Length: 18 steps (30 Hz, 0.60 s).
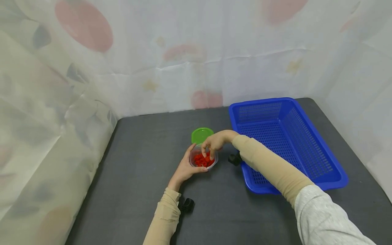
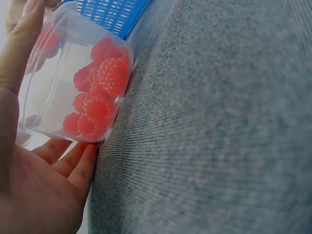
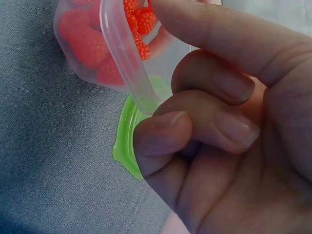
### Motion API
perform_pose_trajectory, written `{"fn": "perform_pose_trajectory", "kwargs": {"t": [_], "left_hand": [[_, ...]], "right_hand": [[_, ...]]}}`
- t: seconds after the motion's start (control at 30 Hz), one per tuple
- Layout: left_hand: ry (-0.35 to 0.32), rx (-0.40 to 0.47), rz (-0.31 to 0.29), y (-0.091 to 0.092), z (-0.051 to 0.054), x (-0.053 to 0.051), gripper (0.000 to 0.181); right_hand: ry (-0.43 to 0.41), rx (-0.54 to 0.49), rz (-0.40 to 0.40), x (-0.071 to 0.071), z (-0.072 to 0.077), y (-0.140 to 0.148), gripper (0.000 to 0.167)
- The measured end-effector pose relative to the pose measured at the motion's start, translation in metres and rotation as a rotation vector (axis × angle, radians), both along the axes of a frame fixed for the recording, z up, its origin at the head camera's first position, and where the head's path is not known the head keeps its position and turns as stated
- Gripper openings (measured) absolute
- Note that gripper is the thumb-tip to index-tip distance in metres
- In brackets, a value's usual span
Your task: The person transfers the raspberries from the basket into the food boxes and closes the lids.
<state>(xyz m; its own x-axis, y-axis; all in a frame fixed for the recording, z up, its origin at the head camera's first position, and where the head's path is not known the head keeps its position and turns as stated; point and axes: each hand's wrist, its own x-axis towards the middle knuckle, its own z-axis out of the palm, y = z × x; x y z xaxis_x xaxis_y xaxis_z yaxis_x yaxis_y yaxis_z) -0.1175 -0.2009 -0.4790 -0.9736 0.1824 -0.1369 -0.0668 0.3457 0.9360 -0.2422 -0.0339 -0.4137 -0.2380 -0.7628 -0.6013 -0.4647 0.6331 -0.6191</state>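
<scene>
A clear plastic container point(image 2: 53, 109) with several red raspberries point(image 2: 100, 109) stands on the dark table. My left hand point(image 1: 185, 168) grips its near left side, thumb and fingers spread round the wall. From the right, my right hand point(image 1: 216, 140) reaches in over the rim. Its thumb and index finger pinch a raspberry point(image 2: 49, 41), seen through the container wall above the pile; the fingertips are partly hidden in the right wrist view. The other fingers point(image 3: 195, 117) of that hand are curled. Just behind the container lies a green lid point(image 1: 202, 135).
A large blue plastic basket point(image 1: 318, 149) sits at the right of the grey table point(image 1: 137, 177), under the right forearm. Black wrist-camera mounts point(image 1: 186, 206) stick out from both wrists. Patterned white curtains point(image 1: 183, 78) surround the table's back and sides.
</scene>
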Motion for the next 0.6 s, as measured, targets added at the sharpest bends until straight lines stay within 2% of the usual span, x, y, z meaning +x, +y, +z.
{"fn": "perform_pose_trajectory", "kwargs": {"t": [0.07, 0.17, 0.3, 0.4, 0.5, 0.6], "left_hand": [[0.004, -0.025, 0.011, 0.0, -0.001, -0.001, 0.111], [0.05, -0.059, 0.029, -0.003, -0.015, -0.005, 0.117], [0.097, -0.083, 0.031, 0.0, -0.011, -0.002, 0.118], [0.124, -0.091, 0.031, 0.005, 0.005, 0.004, 0.115], [0.171, -0.103, 0.051, 0.005, 0.003, 0.004, 0.115], [0.18, -0.11, 0.08, 0.002, -0.007, 0.002, 0.116]], "right_hand": [[0.018, 0.009, -0.004, 0.002, 0.0, 0.0, 0.02], [0.028, 0.017, -0.016, 0.004, 0.0, 0.0, 0.019], [0.039, -0.006, -0.029, 0.004, 0.002, 0.003, 0.018], [0.049, -0.069, -0.057, 0.003, 0.005, 0.008, 0.023], [0.053, -0.148, -0.117, 0.003, 0.012, 0.013, 0.031], [0.073, -0.211, -0.173, 0.005, 0.021, 0.014, 0.034]]}}
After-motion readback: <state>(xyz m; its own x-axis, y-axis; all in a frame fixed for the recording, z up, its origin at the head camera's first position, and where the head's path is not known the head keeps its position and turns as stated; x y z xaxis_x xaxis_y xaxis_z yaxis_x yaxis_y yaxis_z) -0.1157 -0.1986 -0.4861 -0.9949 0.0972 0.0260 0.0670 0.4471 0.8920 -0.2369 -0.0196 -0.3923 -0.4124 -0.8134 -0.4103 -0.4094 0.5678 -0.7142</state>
